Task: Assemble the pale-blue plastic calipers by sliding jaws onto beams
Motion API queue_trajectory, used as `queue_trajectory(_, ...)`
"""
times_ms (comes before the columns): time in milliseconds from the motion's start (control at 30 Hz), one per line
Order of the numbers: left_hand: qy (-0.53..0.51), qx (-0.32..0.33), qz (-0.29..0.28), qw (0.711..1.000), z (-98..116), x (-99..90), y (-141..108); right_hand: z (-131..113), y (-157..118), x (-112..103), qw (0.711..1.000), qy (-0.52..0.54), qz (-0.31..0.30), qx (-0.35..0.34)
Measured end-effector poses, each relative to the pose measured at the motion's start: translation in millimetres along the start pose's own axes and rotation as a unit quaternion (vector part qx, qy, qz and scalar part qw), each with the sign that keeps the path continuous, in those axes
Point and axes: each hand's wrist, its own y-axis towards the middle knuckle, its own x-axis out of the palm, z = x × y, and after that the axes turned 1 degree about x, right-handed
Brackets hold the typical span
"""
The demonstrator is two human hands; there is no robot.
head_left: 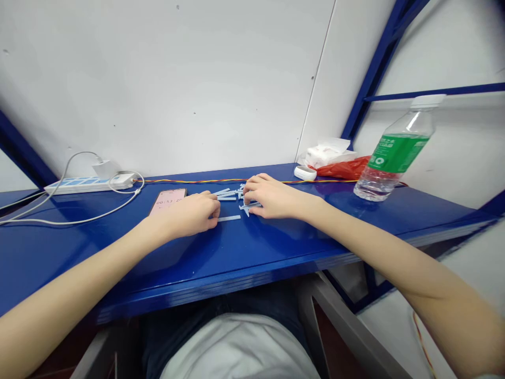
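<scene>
My left hand (193, 213) rests curled on the blue metal shelf (252, 252), its fingertips at the left side of a small heap of pale blue plastic pieces (231, 195). One loose flat strip (229, 218) lies just beyond those fingers. My right hand (272, 197) sits over the heap's right side, touching a T-shaped piece (245, 209). Whether either hand grips a piece is hidden by the fingers. A phone (168, 201) showing a timer lies partly behind my left hand.
On the shelf stand a white power strip (89, 185) with a charger and white cable, a small white device (305, 172), tissues (325, 152), a red plastic bag (343, 168) and a water bottle (394, 158). A thin red-yellow wire (236, 180) runs along the wall.
</scene>
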Motion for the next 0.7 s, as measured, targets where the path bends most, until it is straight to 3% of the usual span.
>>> queue_trajectory(367,-0.004,-0.012,-0.003,1.000,-1,-2.9,-6,-12,6,1,0.993,0.115,0.029,-0.014)
queue_trajectory(500,0.021,-0.048,-0.001,0.999,-6,-10.7,-11,-10,7,7,0.991,0.131,0.032,-0.026)
queue_trajectory(700,0.000,-0.051,-0.042,0.998,-18,-9.8,-13,-9,8,7,0.988,0.150,0.021,-0.022)
